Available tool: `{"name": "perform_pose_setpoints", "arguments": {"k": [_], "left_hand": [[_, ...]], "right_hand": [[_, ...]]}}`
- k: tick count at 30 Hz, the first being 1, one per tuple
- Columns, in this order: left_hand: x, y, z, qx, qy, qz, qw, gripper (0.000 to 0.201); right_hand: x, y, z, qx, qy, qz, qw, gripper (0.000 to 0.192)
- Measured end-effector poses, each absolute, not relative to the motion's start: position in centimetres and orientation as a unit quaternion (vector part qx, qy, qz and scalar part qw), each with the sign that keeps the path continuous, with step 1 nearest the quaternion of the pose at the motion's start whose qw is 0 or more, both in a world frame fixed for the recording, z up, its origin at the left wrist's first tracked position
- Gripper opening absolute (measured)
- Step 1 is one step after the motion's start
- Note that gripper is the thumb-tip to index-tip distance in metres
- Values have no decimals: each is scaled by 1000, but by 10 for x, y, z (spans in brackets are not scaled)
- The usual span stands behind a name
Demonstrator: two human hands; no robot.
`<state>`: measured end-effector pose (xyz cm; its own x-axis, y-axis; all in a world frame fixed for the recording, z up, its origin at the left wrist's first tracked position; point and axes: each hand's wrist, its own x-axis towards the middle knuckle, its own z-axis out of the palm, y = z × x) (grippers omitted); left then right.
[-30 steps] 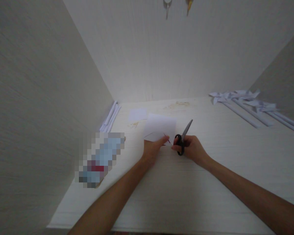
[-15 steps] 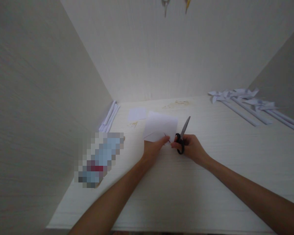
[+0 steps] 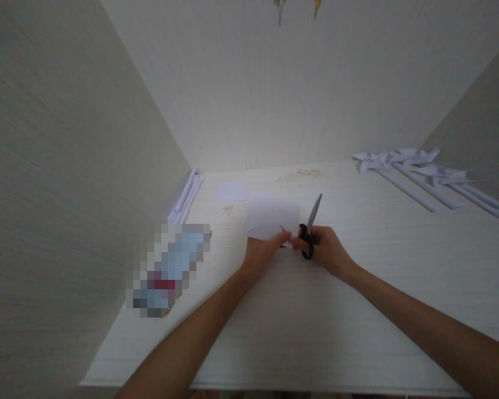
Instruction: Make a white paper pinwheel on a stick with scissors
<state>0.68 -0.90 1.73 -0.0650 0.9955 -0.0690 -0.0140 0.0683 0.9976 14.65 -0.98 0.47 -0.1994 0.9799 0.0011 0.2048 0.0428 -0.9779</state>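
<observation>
In the head view, the left hand (image 3: 263, 253) pinches the near edge of a white sheet of paper (image 3: 273, 215), thumb and fingers closed on it, so the sheet lies partly lifted over the middle of the pale tabletop (image 3: 357, 310). Just beside it, the right hand (image 3: 325, 249) grips a pair of scissors (image 3: 310, 233) by the black handles, fingers curled through the loops; the grey blades point up and away from the person, and I cannot tell whether they are parted. The two hands nearly touch at the paper's near corner. A smaller white square (image 3: 232, 192) lies farther back, rolled paper sticks (image 3: 186, 195) lie along the left wall, and paper pinwheels (image 3: 416, 166) lie at the far right. A blurred-out object (image 3: 169, 269) lies at the left.
</observation>
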Motion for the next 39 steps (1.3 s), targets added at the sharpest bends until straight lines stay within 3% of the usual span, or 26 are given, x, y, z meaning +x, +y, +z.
{"name": "perform_pose_setpoints", "arguments": {"k": [8,14,21,39], "left_hand": [[4,-3,11,420,506,531,535,12],[-5,7,5,357,489,595,528,25],[-6,9,9,327,460,621,544,18],[-9,11,11,313,437,633,557,14]], "right_hand": [[149,-5,5,-485,-561,534,405,28],[154,-12,13,-449,-571,614,308,33],[158,-22,21,-439,-631,605,206,41],[158,-24,16,-463,-651,573,183,40]]}}
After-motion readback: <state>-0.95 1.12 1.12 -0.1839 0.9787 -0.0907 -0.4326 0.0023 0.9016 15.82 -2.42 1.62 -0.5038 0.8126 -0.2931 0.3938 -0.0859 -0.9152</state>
